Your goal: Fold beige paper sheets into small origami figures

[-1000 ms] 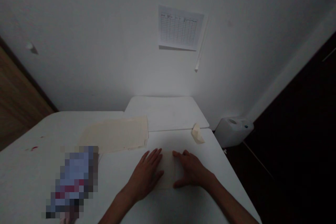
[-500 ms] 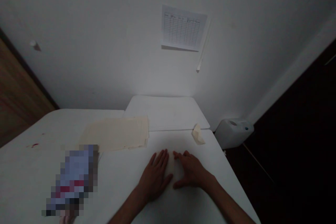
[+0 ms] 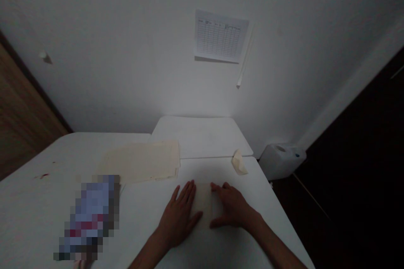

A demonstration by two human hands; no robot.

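My left hand (image 3: 179,215) lies flat with its fingers stretched out on a pale sheet of paper (image 3: 205,204) on the white table (image 3: 142,222). My right hand (image 3: 232,206) rests on the right part of the same sheet, fingers flat and thumb spread. The paper shows only as a narrow strip between the two hands. A stack of cream sheets (image 3: 140,161) lies beyond my left hand. A small folded paper piece (image 3: 239,163) sits near the table's right edge, beyond my right hand.
A blurred-out patch (image 3: 90,216) covers something on the table's left. A second white table (image 3: 202,135) stands against the wall ahead. A printed chart (image 3: 221,37) hangs on the wall. A white container (image 3: 280,159) sits on the dark floor at the right.
My left hand slid right toward my right hand half a second ago, then drew back left a little. The strip of paper between the hands is wider again.
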